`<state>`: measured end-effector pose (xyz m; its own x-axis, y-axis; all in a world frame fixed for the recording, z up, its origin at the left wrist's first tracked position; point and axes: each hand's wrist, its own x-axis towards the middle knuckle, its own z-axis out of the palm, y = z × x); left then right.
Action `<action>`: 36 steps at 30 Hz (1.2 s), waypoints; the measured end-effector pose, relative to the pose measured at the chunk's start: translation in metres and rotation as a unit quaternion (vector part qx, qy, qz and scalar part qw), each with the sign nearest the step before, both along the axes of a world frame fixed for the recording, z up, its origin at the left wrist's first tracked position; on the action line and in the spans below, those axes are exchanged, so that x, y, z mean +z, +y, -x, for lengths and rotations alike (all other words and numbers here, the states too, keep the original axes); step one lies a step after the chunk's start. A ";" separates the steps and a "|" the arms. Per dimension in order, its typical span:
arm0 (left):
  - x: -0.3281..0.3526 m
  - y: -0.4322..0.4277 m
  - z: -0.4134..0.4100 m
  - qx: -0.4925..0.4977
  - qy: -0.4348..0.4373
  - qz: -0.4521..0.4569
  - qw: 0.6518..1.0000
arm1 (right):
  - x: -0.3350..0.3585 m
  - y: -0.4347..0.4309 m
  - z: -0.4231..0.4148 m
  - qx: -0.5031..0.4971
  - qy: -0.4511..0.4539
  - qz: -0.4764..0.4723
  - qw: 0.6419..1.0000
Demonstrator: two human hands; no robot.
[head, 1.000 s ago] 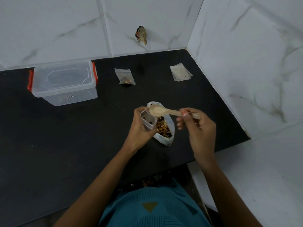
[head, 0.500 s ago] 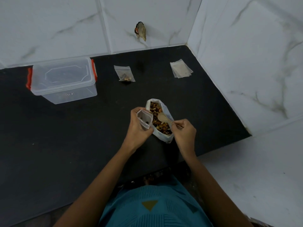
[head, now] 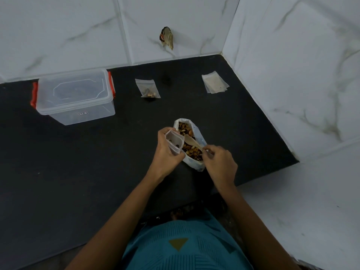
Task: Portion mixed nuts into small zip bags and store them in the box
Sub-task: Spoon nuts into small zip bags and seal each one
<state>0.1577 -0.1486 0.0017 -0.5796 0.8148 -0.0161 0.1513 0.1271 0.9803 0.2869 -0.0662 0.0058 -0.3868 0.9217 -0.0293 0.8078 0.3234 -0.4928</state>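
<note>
Fingers (head: 211, 148) of the right hand (head: 221, 162) pinch the spoon (head: 191, 142) handle. Its bowl lies in the nuts (head: 191, 152), pointing away from them toward the small bag (head: 174, 142), which the left hand (head: 165, 157) grips open just left of those fingers.

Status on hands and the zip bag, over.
Left hand holds small zip bag open. Right hand pinches spoon, bowl in nut bag. Box lid on.

left hand (head: 165, 152): is gripping the small zip bag (head: 174, 142), mouth open, just beside the nut bag (head: 199, 134).
right hand (head: 219, 162): is pinching the spoon (head: 191, 141) by its handle, bowl lying on the mixed nuts (head: 184, 128).
box (head: 75, 96): is sitting lidded, well apart.
</note>
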 end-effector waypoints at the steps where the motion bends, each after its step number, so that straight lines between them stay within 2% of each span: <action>1: 0.000 0.000 0.000 0.000 0.000 -0.001 1.000 | 0.001 0.000 -0.001 0.000 -0.006 0.009 1.000; 4: 0.003 0.001 -0.001 -0.005 -0.001 -0.005 1.000 | 0.004 0.001 -0.005 -0.002 -0.012 0.027 1.000; 7: 0.005 0.000 -0.003 -0.011 -0.003 -0.008 1.000 | 0.010 0.001 -0.005 -0.005 0.025 0.024 0.999; 9: 0.006 0.001 -0.004 -0.015 -0.003 -0.011 1.000 | 0.018 0.001 -0.001 0.010 0.091 0.041 0.995; 12: 0.012 0.003 -0.006 -0.018 0.003 -0.018 1.000 | 0.040 -0.006 0.010 0.096 0.208 0.042 0.973; 14: 0.017 0.004 -0.008 -0.022 0.002 -0.028 0.999 | 0.052 -0.013 0.017 0.151 0.253 0.032 0.955; 16: 0.021 0.004 -0.008 -0.032 0.001 -0.038 0.999 | 0.059 -0.016 0.022 0.197 0.232 0.038 0.952; 18: 0.023 0.005 -0.006 -0.033 0.018 -0.051 0.998 | 0.061 -0.015 0.025 0.230 0.171 0.024 0.958; 21: 0.028 0.004 -0.002 -0.043 0.020 -0.055 0.997 | 0.060 -0.012 0.027 0.240 0.137 -0.006 0.961; 26: 0.046 -0.006 0.018 -0.085 -0.033 -0.052 0.994 | 0.071 0.002 0.025 0.193 0.195 0.017 0.961; 31: 0.065 -0.010 0.029 -0.035 -0.090 -0.094 0.991 | 0.087 0.015 0.023 0.247 0.241 0.033 0.938; 34: 0.070 -0.008 0.030 0.012 -0.120 -0.127 0.985 | 0.094 0.016 0.024 0.252 0.300 0.160 0.906; 36: 0.073 -0.007 0.031 0.013 -0.138 -0.136 0.981 | 0.096 0.015 0.028 0.219 0.343 0.189 0.894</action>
